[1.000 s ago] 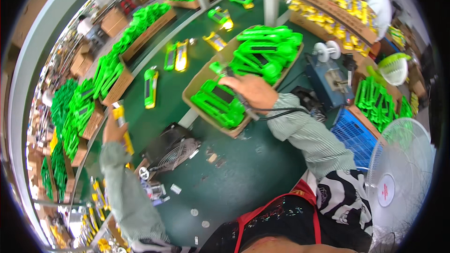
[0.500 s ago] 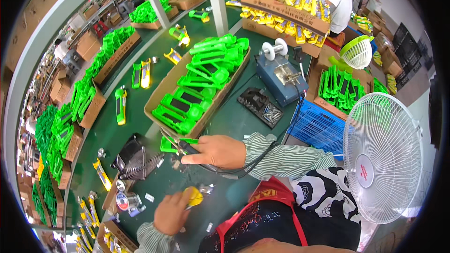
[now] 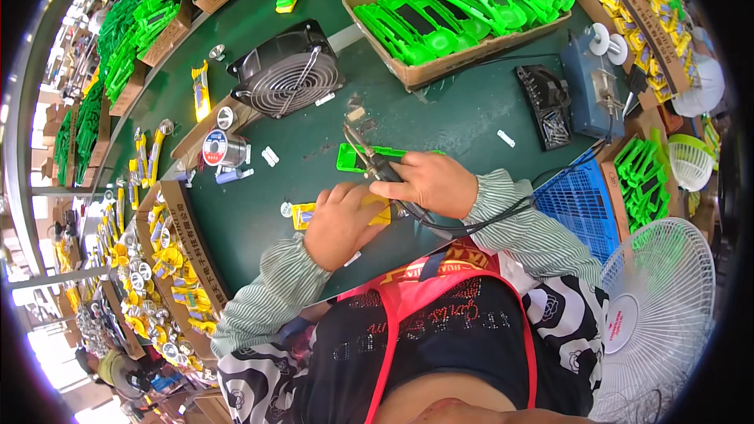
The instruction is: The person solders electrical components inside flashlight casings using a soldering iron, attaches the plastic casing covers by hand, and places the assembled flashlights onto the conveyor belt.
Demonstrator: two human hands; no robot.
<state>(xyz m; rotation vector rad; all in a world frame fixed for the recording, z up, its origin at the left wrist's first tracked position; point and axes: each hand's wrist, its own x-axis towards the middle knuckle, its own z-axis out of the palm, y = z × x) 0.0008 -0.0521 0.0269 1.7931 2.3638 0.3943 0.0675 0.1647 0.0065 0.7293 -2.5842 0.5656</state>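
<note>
My right hand [image 3: 441,184] is closed around the soldering iron [image 3: 382,166], whose metal tip points away from me and whose black cable runs off to the right. Under the iron lies a green plastic lamp shell [image 3: 346,159]. My left hand [image 3: 339,224] curls over a yellow flashlight body [image 3: 301,216], gripping it at the near side of the table; the palm and fingers hide its middle. A small silver reflector shows at the body's left end.
A black fan with a wire guard [image 3: 292,78] stands at the back left, a solder spool [image 3: 220,149] nearer. Beyond is a carton of green shells [image 3: 408,72]. To the right are a black screw tray [image 3: 553,110], a blue machine [image 3: 583,82] and a blue crate [image 3: 580,202].
The view has swung down and to the left. My left hand has brought the yellow flashlight body close to my right hand, which still holds the soldering iron beside the green shell.
</note>
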